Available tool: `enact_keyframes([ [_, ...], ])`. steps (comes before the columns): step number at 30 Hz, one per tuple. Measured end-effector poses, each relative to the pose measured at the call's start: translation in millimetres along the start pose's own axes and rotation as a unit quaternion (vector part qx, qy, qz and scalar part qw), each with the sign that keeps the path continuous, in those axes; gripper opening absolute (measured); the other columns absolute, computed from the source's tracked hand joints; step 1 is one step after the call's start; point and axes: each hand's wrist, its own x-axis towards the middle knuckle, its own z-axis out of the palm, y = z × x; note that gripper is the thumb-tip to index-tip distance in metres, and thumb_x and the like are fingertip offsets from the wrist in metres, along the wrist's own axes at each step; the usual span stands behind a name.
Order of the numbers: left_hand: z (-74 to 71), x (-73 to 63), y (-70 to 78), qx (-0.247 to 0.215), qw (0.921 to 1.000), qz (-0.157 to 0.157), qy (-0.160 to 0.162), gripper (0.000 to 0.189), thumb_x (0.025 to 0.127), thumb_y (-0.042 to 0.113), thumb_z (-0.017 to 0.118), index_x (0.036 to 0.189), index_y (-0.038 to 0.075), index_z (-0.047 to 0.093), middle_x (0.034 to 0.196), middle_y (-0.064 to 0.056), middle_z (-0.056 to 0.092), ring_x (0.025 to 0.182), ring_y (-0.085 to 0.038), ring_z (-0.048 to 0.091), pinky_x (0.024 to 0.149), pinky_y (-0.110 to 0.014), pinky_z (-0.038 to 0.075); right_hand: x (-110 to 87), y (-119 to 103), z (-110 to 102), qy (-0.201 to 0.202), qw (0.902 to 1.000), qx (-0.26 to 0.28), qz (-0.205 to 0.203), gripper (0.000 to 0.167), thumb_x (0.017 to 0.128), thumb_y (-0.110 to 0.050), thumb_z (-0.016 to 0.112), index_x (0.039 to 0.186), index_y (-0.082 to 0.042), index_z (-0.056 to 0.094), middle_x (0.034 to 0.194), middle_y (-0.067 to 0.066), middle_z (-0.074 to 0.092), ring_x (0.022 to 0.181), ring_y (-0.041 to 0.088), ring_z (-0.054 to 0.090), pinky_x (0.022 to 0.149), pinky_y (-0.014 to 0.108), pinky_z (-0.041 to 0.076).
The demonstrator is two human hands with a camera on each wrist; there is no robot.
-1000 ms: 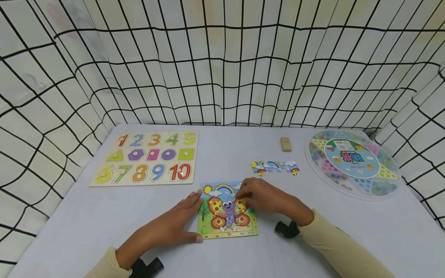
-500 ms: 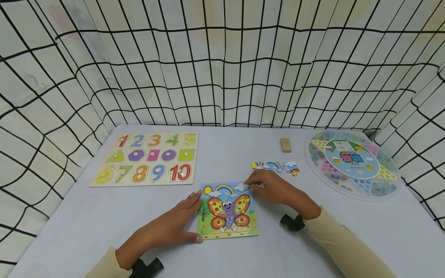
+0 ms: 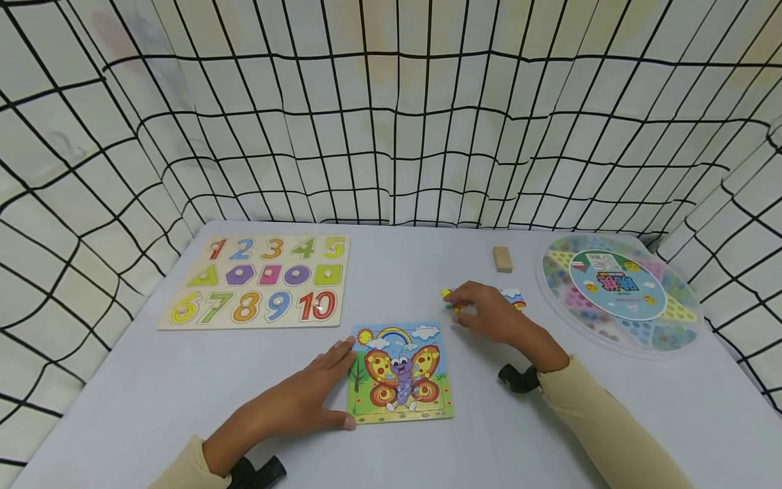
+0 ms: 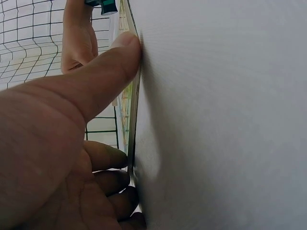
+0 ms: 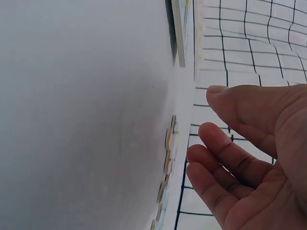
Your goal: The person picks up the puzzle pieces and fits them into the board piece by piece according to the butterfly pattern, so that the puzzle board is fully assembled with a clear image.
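Note:
A square butterfly jigsaw puzzle point(image 3: 402, 373) lies flat in the middle of the table. My left hand point(image 3: 299, 394) rests along its left side, fingers extended at the upper corner and thumb at the lower one; the left wrist view shows them touching the board's edge point(image 4: 133, 120). Just past the puzzle's upper right corner, my right hand point(image 3: 489, 312) hovers over a row of loose puzzle pieces point(image 3: 513, 297) with rainbow and cloud prints, partly covering them. From the right wrist, its fingers are loosely bent with nothing between them, beside the pieces point(image 5: 168, 163).
On the left lies a wooden board of numbers and shapes point(image 3: 256, 282). A small wooden block point(image 3: 502, 259) sits behind the loose pieces. At the right is a round clear box of beads point(image 3: 617, 285). Black netting point(image 3: 397, 112) surrounds the table's back and sides.
My right hand has left the puzzle's upper right corner and moved right and away to the loose pieces, uncovering the butterfly's wing and cloud. The left hand stays put.

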Motion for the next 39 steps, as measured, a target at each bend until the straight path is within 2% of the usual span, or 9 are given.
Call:
enact_keyframes([
  [5, -1.2, -0.2, 0.3, 0.006, 1.0000, 0.002, 0.002, 0.100, 0.076, 0.045, 0.081, 0.152, 0.004, 0.031, 0.162, -0.005, 0.014, 0.147, -0.028, 0.014, 0.114, -0.047, 0.024, 2.7, 9, -3, 0.019, 0.9998, 0.011, 0.003, 0.032, 0.085, 0.000, 0.072, 0.116, 0.002, 0.067, 0.113, 0.012, 0.065, 0.105, 0.029, 0.060, 0.090, 0.046, 0.051],
  [16, -1.4, 1.5, -0.6, -0.001, 1.0000, -0.004, 0.002, 0.101, 0.075, 0.047, 0.081, 0.152, 0.005, 0.031, 0.162, -0.004, 0.013, 0.147, -0.028, 0.013, 0.114, -0.048, 0.024, 13.3, 18, -8, 0.019, 0.9995, 0.002, 0.024, 0.035, 0.086, -0.002, 0.072, 0.121, 0.002, 0.065, 0.119, 0.014, 0.065, 0.111, 0.033, 0.059, 0.094, 0.048, 0.049],
  [20, -0.2, 1.7, -1.1, -0.012, 0.9999, 0.001, -0.004, 0.101, 0.076, 0.048, 0.080, 0.153, 0.005, 0.030, 0.162, -0.004, 0.012, 0.147, -0.028, 0.013, 0.114, -0.049, 0.024, 14.4, 25, -9, 0.013, 0.9986, 0.020, 0.048, 0.037, 0.088, -0.004, 0.071, 0.123, 0.002, 0.064, 0.122, 0.015, 0.064, 0.114, 0.034, 0.058, 0.095, 0.048, 0.048],
  [26, -0.4, 0.7, -1.4, -0.007, 1.0000, 0.003, 0.000, 0.101, 0.076, 0.048, 0.080, 0.152, 0.005, 0.030, 0.162, -0.004, 0.013, 0.147, -0.028, 0.013, 0.114, -0.049, 0.024, 18.1, 32, -9, 0.004, 0.9987, 0.039, 0.032, 0.041, 0.087, -0.005, 0.071, 0.126, 0.004, 0.061, 0.123, 0.017, 0.063, 0.113, 0.033, 0.057, 0.096, 0.048, 0.047],
  [34, -0.9, 0.9, -1.2, -0.015, 0.9999, -0.003, -0.004, 0.101, 0.076, 0.047, 0.081, 0.152, 0.005, 0.030, 0.162, -0.004, 0.013, 0.146, -0.030, 0.013, 0.113, -0.050, 0.025, 21.7, 31, -7, -0.002, 0.9980, 0.049, 0.039, 0.041, 0.087, -0.004, 0.071, 0.126, 0.004, 0.061, 0.124, 0.018, 0.061, 0.114, 0.033, 0.056, 0.096, 0.049, 0.046],
  [39, -0.3, 0.1, -0.8, -0.013, 0.9999, -0.008, -0.004, 0.101, 0.075, 0.048, 0.080, 0.152, 0.006, 0.031, 0.162, -0.003, 0.014, 0.146, -0.030, 0.014, 0.112, -0.051, 0.026, 24.5, 27, -4, -0.014, 0.9970, 0.048, 0.059, 0.043, 0.085, -0.004, 0.073, 0.126, 0.003, 0.062, 0.125, 0.017, 0.060, 0.114, 0.032, 0.055, 0.097, 0.047, 0.046],
])
